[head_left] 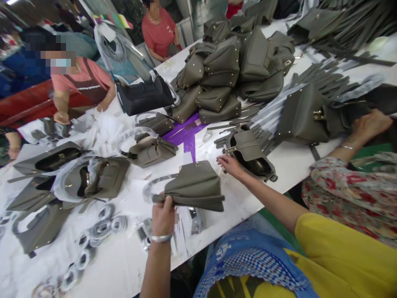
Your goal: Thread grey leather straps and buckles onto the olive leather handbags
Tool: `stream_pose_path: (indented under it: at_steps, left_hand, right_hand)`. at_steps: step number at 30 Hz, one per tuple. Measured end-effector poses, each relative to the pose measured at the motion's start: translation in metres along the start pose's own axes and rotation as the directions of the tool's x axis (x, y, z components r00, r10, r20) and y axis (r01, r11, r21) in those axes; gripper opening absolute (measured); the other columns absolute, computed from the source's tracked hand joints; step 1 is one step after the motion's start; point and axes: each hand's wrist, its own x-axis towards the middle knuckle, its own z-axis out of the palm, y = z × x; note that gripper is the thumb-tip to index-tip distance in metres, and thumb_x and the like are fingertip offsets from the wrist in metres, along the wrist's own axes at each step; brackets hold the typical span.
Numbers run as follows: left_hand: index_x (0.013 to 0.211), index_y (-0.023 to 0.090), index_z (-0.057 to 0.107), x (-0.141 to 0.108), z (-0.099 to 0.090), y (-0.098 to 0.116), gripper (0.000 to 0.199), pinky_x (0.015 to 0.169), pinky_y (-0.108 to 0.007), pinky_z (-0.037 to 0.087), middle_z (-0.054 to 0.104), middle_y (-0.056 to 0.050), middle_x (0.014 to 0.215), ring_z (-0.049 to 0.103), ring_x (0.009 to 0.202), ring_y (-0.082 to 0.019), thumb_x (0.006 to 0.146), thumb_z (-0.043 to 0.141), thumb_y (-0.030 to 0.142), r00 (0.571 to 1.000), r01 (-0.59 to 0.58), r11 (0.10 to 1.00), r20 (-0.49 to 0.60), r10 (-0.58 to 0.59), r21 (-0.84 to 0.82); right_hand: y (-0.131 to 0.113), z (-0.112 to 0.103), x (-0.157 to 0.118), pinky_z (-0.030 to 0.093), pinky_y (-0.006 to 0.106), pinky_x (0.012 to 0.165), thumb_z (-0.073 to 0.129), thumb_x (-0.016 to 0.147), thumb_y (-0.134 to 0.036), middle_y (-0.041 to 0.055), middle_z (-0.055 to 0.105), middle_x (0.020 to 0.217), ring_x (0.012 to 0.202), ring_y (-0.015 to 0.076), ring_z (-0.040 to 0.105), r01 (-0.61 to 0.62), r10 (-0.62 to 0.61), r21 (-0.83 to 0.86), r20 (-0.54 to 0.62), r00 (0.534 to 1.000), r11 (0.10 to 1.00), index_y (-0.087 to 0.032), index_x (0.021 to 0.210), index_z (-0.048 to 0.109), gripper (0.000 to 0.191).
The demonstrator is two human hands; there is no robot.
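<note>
My left hand grips the lower left edge of an olive-green handbag, thumb on top, and holds it tilted over the table's front part. A clear-wrapped handle loops out from that bag's left side. To the right, my right hand reaches out with its fingers apart, beside a second olive handbag. That bag lies on its side with its mouth and dark inside showing. Whether my fingertips touch its edge, I cannot tell.
Olive handbags are heaped at the back. More bags and rolled wrapped straps lie left. A black bag stands behind. At right, a co-worker's hand is by another bag. Two people work across the white table.
</note>
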Motion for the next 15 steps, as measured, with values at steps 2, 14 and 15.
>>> stream_pose_path:
  at_steps: [2,14,15]
  left_hand:
    - [0.088,0.014,0.064,0.026,0.001,0.024,0.041,0.086,-0.033,0.051,0.071,-0.005,0.086,0.065,0.087,-0.018,0.065,0.072,0.048,0.998,-0.054,0.986,-0.025,0.051,-0.156]
    - [0.091,0.014,0.065,0.052,0.013,0.073,0.036,0.091,-0.036,0.051,0.071,-0.003,0.089,0.065,0.088,-0.017,0.063,0.078,0.032,0.935,-0.345,0.929,-0.131,0.329,-0.131]
    - [0.09,0.014,0.065,0.052,0.012,0.071,0.035,0.091,-0.037,0.052,0.071,-0.003,0.087,0.065,0.086,-0.017,0.063,0.078,0.032,0.938,-0.336,0.933,-0.138,0.319,-0.126]
  right_hand:
    - [0.006,-0.005,-0.019,0.053,0.024,0.068,0.042,0.09,-0.032,0.0081,0.07,0.095,0.079,0.015,0.067,-0.008,0.008,0.0,0.017,1.0,1.0,-0.016,0.104,0.06,0.028]
    - [0.033,0.017,-0.083,0.048,0.03,0.077,0.05,0.084,-0.029,0.0055,0.069,0.093,0.081,0.0185,0.062,0.093,-0.071,-0.163,0.14,0.988,0.982,-0.02,0.097,0.066,0.023]
    - [0.033,0.014,-0.083,0.047,0.031,0.078,0.049,0.086,-0.03,0.0061,0.069,0.095,0.082,0.0186,0.062,0.086,-0.066,-0.176,0.117,0.991,0.981,-0.02,0.099,0.066,0.024]
